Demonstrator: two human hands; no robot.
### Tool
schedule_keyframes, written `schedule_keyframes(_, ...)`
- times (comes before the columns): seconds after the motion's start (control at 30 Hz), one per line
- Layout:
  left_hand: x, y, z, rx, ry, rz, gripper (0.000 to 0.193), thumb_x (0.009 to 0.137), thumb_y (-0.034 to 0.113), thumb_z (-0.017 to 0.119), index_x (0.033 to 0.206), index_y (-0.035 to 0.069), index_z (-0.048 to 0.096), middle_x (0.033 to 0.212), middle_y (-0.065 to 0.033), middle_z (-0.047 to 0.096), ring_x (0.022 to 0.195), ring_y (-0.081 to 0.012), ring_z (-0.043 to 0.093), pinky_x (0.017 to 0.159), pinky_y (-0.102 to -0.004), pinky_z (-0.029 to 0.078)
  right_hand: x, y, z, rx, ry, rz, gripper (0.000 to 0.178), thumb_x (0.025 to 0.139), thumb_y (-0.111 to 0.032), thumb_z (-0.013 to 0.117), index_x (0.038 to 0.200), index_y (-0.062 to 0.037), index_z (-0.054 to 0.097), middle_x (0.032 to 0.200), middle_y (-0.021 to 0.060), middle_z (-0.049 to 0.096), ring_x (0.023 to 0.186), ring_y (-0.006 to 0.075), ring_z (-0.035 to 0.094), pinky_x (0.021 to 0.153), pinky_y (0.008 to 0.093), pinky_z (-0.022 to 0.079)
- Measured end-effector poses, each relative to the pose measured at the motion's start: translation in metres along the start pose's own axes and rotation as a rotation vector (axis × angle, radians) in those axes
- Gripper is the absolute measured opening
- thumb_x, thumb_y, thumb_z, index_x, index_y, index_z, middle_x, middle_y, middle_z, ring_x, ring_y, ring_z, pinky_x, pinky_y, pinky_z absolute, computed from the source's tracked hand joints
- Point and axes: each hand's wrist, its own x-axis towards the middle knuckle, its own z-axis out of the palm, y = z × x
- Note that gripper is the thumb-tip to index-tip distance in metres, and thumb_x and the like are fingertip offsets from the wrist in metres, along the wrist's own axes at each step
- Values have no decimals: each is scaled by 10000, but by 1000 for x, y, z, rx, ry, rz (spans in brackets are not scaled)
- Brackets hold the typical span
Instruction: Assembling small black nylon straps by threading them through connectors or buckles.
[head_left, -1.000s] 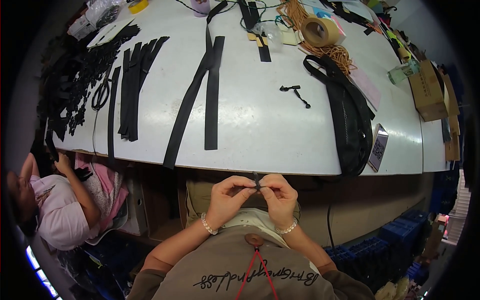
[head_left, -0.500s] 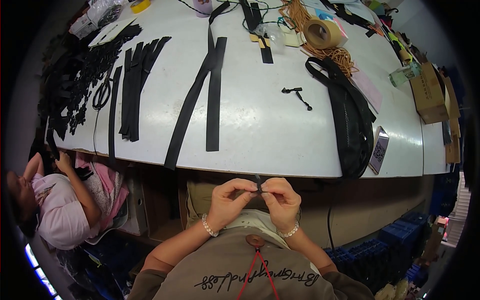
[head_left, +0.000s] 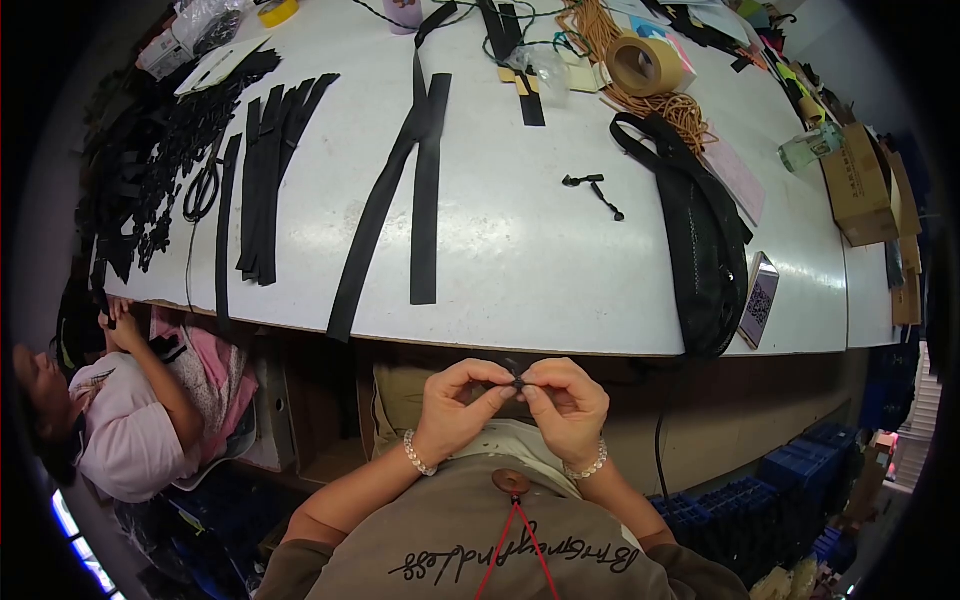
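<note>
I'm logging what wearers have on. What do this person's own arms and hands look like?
Both forearms are bare, with no gloves or sleeves reaching them. The left hand has a pale beaded bracelet at the wrist; the right hand has a similar one.

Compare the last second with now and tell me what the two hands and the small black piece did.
Hardly anything changed. The left hand and right hand stay together below the white table's edge, fingertips pinching the small black piece; they shifted only slightly. The long black straps, black bag and scissors lie where they were.
</note>
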Motion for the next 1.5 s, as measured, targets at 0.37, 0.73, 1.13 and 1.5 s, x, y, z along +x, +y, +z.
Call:
schedule_keyframes(0.37, 1, -24, -6, -97, 68, -386, 54, 847, 9, 637, 893, -10, 613, 850, -43, 646, 791, -65, 591, 712, -201, 481, -6, 37, 1, 308, 132, 537, 31, 861, -2, 590, 881, 21, 587, 753, 33, 593, 627, 90, 563, 586, 223, 482)
schedule_keyframes(0.73, 11, -46, -8, -203, 200, -435, 88, 860, 54, 632, 887, -28, 648, 849, -63, 665, 747, -83, 605, 696, -201, 485, -8, 64, 13, 555, 361, 663, 34, 855, -37, 617, 875, -15, 600, 759, 31, 596, 624, 102, 547, 591, 237, 476)
schedule_keyframes(1.13, 10, -24, -15, -106, 171, -576, 130, 846, 97, 667, 951, 32, 626, 780, 3, 624, 713, -40, 559, 649, -170, 451, -1, 51, 7, 560, 253, 727, 53, 868, -57, 604, 852, -11, 584, 738, 39, 574, 641, 110, 535, 616, 259, 472)
schedule_keyframes(1.5, 10, 46, -8, 183, -60, -282, 241, 773, -41, 688, 1004, -7, 627, 845, -1, 617, 777, -51, 564, 714, -188, 486, 2, -6, -1, 32, -78, 312, 82, 858, -19, 619, 922, 33, 618, 761, 10, 605, 636, 44, 544, 561, 177, 444)
